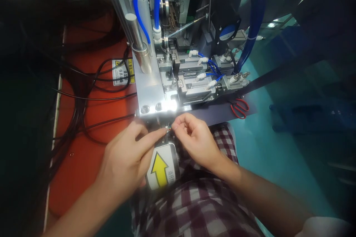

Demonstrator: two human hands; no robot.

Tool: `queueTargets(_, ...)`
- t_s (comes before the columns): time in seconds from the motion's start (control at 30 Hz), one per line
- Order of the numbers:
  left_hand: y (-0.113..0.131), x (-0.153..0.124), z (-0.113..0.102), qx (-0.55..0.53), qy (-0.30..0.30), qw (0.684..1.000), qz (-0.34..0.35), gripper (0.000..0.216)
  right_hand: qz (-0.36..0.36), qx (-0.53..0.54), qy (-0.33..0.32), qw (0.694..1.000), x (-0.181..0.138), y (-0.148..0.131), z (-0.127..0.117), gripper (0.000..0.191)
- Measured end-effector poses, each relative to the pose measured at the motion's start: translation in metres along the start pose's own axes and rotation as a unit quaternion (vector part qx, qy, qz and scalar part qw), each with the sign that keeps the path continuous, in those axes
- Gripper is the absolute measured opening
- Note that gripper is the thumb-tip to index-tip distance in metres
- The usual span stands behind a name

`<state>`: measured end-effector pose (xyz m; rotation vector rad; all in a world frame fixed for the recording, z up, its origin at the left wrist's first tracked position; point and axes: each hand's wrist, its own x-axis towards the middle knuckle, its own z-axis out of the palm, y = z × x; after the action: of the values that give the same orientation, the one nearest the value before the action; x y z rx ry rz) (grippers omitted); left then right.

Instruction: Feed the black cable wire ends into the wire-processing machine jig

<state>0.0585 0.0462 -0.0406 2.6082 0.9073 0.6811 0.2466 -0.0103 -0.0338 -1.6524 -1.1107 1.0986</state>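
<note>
My left hand (126,155) and my right hand (194,137) meet just below the front edge of a metal machine (155,89). Both pinch a tiny part with thin coloured wire ends (168,129) between thumb and forefinger. The part is too small to name. Under my hands lies a white label with a yellow arrow (161,166) that points toward the machine. My checked garment fills the lower middle of the view.
Blue air hoses (155,3) and pneumatic cylinders (139,40) stand on the machine. Red-handled scissors (239,108) lie on a dark plate at the right. Black cables (89,92) run over the orange surface (91,148) at the left, near a yellow warning sticker (122,72).
</note>
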Motion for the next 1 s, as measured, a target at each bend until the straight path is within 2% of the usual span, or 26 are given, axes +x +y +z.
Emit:
queueTargets(0.23, 0.0005, 0.0014, -0.0023, 0.004, -0.008, 1.000, 0.002, 0.032, -0.019, -0.106, 0.029, 0.994, -0.0004, 0.0000, 0.0029, 0.013)
queueTargets(0.37, 0.0007, 0.0022, -0.0015, -0.001, -0.002, 1.000, 0.001, 0.032, 0.045, -0.055, 0.022, 0.997, 0.0006, -0.0014, -0.0008, 0.015)
queueTargets(0.53, -0.0001, 0.0016, -0.0002, -0.004, -0.004, 1.000, 0.002, 0.031, 0.003, -0.023, 0.034, 0.999, -0.0006, -0.0040, -0.0018, 0.013)
queueTargets(0.77, -0.0006, -0.0012, -0.0002, 0.002, -0.009, 1.000, -0.001, 0.031, -0.002, -0.019, 0.016, 1.000, 0.0005, -0.0006, 0.0057, 0.012)
queueTargets(0.93, -0.0001, -0.0002, -0.0002, 0.005, 0.000, 1.000, 0.004, 0.031, 0.066, -0.004, 0.011, 0.998, 0.0035, 0.0043, 0.0036, 0.017)
queueTargets(1.0, -0.0002, 0.0001, 0.0001, 0.004, 0.001, 1.000, 0.004, 0.031, 0.077, -0.031, 0.011, 0.996, 0.0026, 0.0017, 0.0001, 0.017)
